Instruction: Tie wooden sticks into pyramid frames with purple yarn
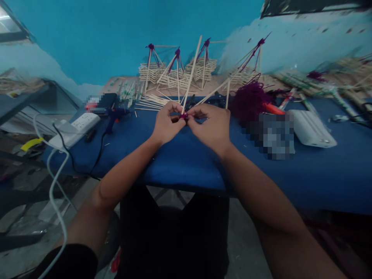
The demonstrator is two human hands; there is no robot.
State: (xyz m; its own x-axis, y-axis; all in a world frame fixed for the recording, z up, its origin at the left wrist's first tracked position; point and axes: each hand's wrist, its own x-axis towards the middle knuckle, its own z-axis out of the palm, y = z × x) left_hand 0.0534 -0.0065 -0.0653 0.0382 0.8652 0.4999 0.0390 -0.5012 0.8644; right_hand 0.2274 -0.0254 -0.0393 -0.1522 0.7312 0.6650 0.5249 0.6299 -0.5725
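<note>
Both hands meet over the blue table, pinching a frame of thin wooden sticks (192,73) where purple yarn (184,116) is wound round the joint. My left hand (169,123) is closed, thumb and forefinger on the joint's left side. Close against it, my right hand (210,126) is closed too, its fingertips at the purple yarn from the right. One long stick rises steeply between the hands, and others slant up to the right behind my right hand. The fingertips hide most of the joint. Loose sticks (154,101) lie just beyond my left hand.
Stick structures with purple tops (178,69) line the wall. A heap of purple yarn (250,99) and a white box-shaped device (313,128) are at right. At left sit a blue glue gun (112,118), a white power strip (78,130) and trailing cables.
</note>
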